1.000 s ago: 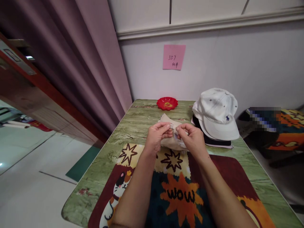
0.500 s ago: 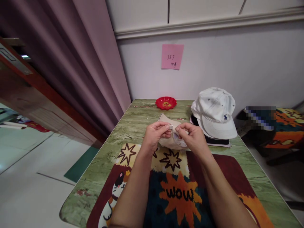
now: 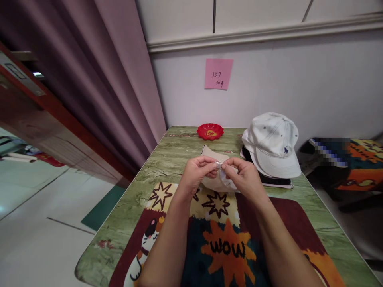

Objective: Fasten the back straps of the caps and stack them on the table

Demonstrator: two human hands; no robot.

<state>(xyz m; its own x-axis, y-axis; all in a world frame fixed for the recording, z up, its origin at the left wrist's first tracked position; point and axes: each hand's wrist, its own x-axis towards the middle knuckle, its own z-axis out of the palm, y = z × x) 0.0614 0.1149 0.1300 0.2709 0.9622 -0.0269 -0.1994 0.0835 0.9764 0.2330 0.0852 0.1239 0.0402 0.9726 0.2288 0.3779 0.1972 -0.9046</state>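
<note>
A beige cap [image 3: 216, 183] lies on the green wood-patterned table, partly hidden behind my hands. My left hand [image 3: 200, 172] pinches a small silver metal buckle [image 3: 218, 164] between thumb and fingers, just above the cap. My right hand [image 3: 241, 172] is closed at the buckle's right side, thumb against index finger; what it pinches there is too small to make out. Both hands meet over the back part of the cap, whose brim points away toward the wall.
White caps [image 3: 277, 145] are stacked over black and pink ones on the right. A red scalloped dish [image 3: 210, 132] sits near the wall. A patterned mat [image 3: 221, 247] lies under my forearms on the table [image 3: 125, 211]. A pink note [image 3: 218, 74] is on the wall.
My right hand has moved slightly left, closer to my left hand, so the fingertips now meet at the buckle. The buckle has tilted. The view has shifted slightly.
</note>
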